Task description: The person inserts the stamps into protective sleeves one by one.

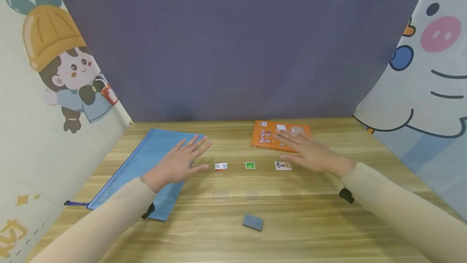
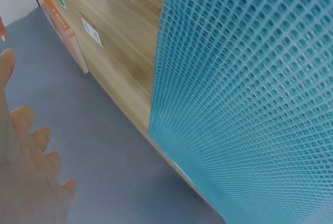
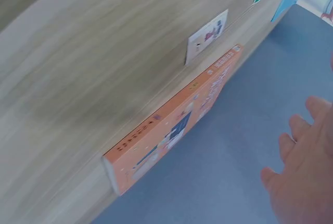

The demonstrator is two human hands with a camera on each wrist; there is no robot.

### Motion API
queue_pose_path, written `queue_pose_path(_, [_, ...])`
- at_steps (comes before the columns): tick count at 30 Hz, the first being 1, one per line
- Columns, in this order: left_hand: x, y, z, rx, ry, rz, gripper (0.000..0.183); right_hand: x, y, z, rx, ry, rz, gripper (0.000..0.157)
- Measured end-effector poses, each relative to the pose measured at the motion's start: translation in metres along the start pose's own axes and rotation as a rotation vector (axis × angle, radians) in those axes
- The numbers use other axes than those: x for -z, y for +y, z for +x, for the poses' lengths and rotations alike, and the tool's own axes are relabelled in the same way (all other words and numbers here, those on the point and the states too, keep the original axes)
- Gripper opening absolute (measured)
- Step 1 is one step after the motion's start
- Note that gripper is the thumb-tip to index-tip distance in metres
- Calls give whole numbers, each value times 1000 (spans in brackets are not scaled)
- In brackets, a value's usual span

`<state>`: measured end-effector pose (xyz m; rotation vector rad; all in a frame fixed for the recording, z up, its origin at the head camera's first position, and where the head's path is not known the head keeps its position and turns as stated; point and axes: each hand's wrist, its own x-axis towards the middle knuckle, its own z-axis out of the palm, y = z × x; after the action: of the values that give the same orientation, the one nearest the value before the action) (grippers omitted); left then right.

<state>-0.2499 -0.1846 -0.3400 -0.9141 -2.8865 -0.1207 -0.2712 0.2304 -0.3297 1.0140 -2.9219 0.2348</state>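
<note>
My left hand (image 1: 178, 161) hovers with spread fingers over a blue mesh zip pouch (image 1: 138, 165), which lies on the left of the table. Over the front part of an orange book (image 1: 262, 135) is my right hand (image 1: 310, 151), fingers straight and palm down, holding nothing. Between the hands lie three small flat pieces in a row: a white card with red and blue print (image 1: 221, 166), a green card (image 1: 250, 165) and a picture card (image 1: 283, 165). Closer to me sits a dark grey rectangular block (image 1: 253, 222).
The wood-patterned table (image 1: 310, 230) meets a dark grey-blue backdrop (image 1: 240, 52) at its far edge. Cartoon-printed curtains (image 1: 22, 105) hang on both sides. Two faint, clear squares (image 1: 220, 196) lie on the wood in front of the cards.
</note>
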Motion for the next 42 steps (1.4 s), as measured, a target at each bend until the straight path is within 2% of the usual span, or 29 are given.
queue_pose_path(5, [1,2,0,1,-16,-11,82,3,-5,8,38,22,16,66])
queue_pose_path(11, [1,7,-2,28,-3,-104,89,7,-12,18,58,55,43,66])
queue_pose_path(21, [-2,18,-7,160,-13,-410,90,13,-29,37,54,28,166,74])
queue_pose_path(26, [-6,25,-8,182,24,-534,84,12,-37,47,46,33,230,74])
queue_pose_path(30, [-12,31,-8,206,28,-652,80,10,-41,55,60,58,257,75])
queue_pose_path(34, [-19,37,-8,236,28,-760,78,7,-43,62,75,88,299,74])
queue_pose_path(39, [-25,44,-9,288,16,-897,76,0,-46,71,37,97,403,70])
queue_pose_path(42, [-28,50,-10,323,17,-932,77,-6,-48,77,16,81,466,71])
